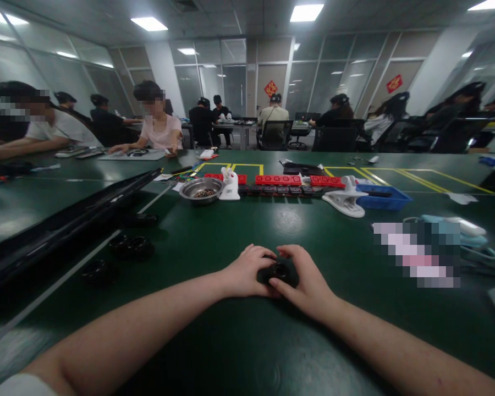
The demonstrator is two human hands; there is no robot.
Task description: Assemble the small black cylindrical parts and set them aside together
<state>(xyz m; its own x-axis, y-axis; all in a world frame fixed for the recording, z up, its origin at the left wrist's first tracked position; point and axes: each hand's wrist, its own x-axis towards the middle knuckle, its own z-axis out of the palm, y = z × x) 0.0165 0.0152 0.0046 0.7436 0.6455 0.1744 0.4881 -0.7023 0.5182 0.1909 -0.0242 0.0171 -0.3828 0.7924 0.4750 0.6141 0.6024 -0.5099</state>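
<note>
A small round black part with a hole in its middle (pixel 279 270) is on the green table, between my two hands. My left hand (pixel 247 273) curves around its left side, thumb towards me and fingers at the back. From the right, my right hand (pixel 309 283) closes on it, with the thumb at the near edge and the fingers bent round the far side. Its lower part is hidden by my fingers. Further left lie similar black round parts (pixel 135 247), and one more black ring part (pixel 94 270) is nearer to me.
A long black panel (pixel 74 212) lies along the left. Ahead are a metal bowl (pixel 201 191) of small pieces, a white rabbit-shaped object (pixel 230 186), red strips (pixel 278 180) and a blue tray (pixel 385 199). A person (pixel 159 124) sits across the table.
</note>
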